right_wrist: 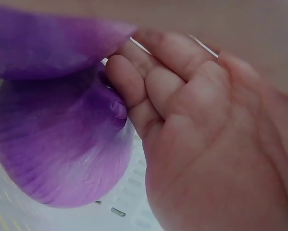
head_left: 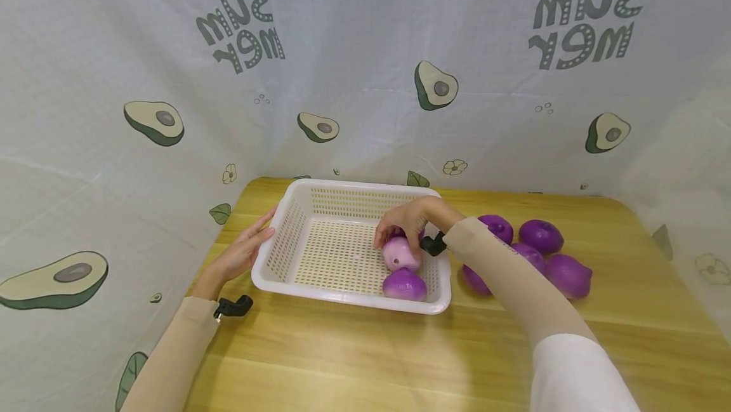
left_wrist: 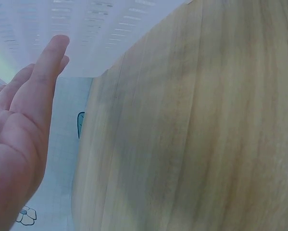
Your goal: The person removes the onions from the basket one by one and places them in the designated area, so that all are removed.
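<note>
A white slotted plastic basket [head_left: 337,299] stands on the wooden table. My left hand [head_left: 244,252] rests its straight fingers on the basket's left outer wall; in the left wrist view those fingers [left_wrist: 40,77] lie along the slotted side. Inside the right end of the basket, my right hand [head_left: 407,218] reaches down and grips a pale pink-purple onion [head_left: 400,256] with curled fingers. Another purple onion [head_left: 404,286] lies just in front of it, by the near wall. Partly hidden under the hand is a darker onion. Close by the palm in the right wrist view, a purple onion [right_wrist: 62,144] shows its stem tip.
Several more purple onions [head_left: 541,237] lie on the table right of the basket, some partly covered by my right forearm. A white curtain [head_left: 365,139] printed with avocados hangs behind the table [head_left: 320,355] and along its sides.
</note>
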`<action>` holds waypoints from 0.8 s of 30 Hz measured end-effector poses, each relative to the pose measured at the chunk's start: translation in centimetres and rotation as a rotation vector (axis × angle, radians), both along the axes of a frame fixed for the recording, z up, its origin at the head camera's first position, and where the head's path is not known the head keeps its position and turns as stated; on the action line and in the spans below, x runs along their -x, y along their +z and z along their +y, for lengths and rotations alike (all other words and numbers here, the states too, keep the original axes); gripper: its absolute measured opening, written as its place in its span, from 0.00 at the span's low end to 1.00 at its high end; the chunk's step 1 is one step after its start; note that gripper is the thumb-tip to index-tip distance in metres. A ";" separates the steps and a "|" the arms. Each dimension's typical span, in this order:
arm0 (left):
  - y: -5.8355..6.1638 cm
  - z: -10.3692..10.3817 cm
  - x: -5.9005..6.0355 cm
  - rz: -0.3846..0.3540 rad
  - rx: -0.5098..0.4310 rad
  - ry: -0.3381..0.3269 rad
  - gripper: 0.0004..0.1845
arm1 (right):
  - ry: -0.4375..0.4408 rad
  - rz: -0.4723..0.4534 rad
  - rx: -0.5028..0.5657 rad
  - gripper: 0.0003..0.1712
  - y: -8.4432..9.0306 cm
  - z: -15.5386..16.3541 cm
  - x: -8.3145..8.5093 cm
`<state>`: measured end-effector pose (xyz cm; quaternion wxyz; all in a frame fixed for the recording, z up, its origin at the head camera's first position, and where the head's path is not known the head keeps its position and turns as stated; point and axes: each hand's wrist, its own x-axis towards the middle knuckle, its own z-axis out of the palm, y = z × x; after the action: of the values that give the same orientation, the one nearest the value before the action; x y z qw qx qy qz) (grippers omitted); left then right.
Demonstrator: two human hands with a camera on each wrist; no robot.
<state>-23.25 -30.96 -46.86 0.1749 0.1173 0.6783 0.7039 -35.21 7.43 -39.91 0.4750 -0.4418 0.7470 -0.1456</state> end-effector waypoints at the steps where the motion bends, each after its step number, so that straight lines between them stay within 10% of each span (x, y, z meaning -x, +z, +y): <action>1: 0.0 0.0 0.0 -0.001 0.003 0.001 0.31 | -0.004 0.000 -0.002 0.47 0.0 0.0 0.0; 14: -0.1 0.0 -0.1 -0.016 0.008 0.013 0.32 | 0.013 -0.116 0.296 0.41 -2.4 -0.4 0.5; 24: 0.1 0.1 0.0 -0.023 0.029 0.019 0.32 | 0.032 -0.100 0.322 0.44 -2.8 -1.5 0.1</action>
<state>-23.28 -30.86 -46.80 0.1777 0.1003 0.6874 0.6971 -35.33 5.94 -42.67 0.4368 -0.5161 0.6825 -0.2776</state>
